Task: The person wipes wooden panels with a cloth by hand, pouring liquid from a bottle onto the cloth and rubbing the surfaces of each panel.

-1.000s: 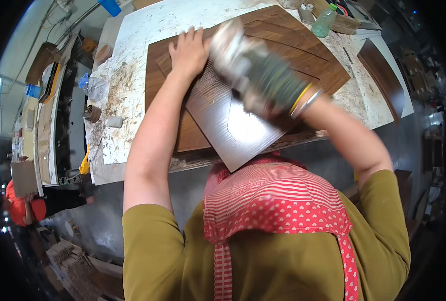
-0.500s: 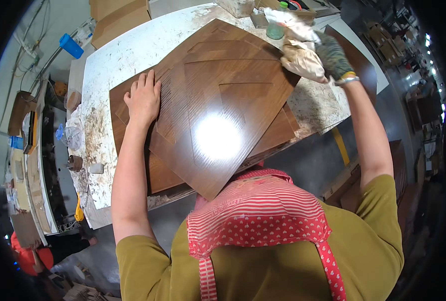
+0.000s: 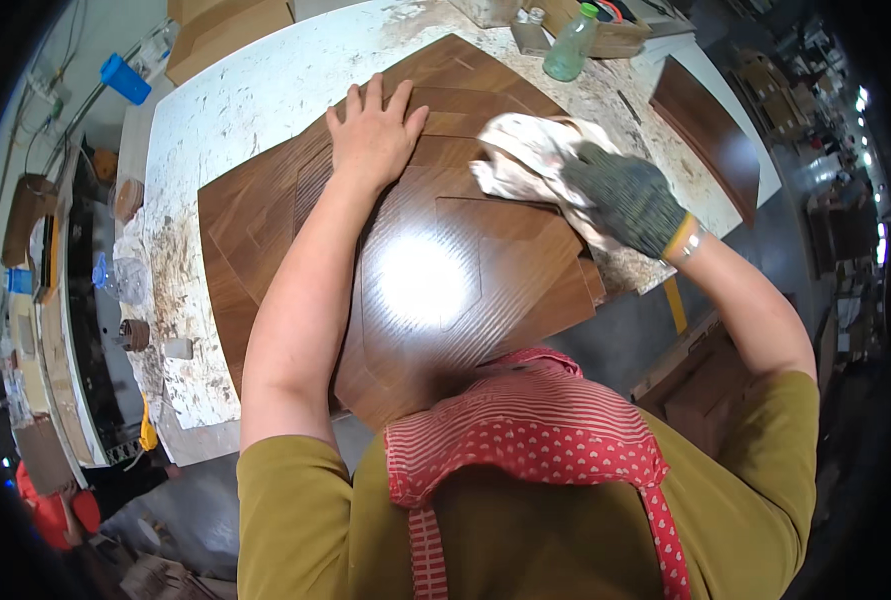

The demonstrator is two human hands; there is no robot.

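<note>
Where the red apron hides its near corner, the brown board lies on another board on the messy white table. The bare left hand rests flat on top, fingers spread, holding nothing. The gloved right hand grips a white cloth; its fingertips are hard to see. Farther off stands a green bottle, its inside unclear, near a box with something red in it.

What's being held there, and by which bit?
A crumpled white cloth, by its right side, in the gloved right grip. The bare left grip holds nothing; it rests on the wooden panel.
</note>
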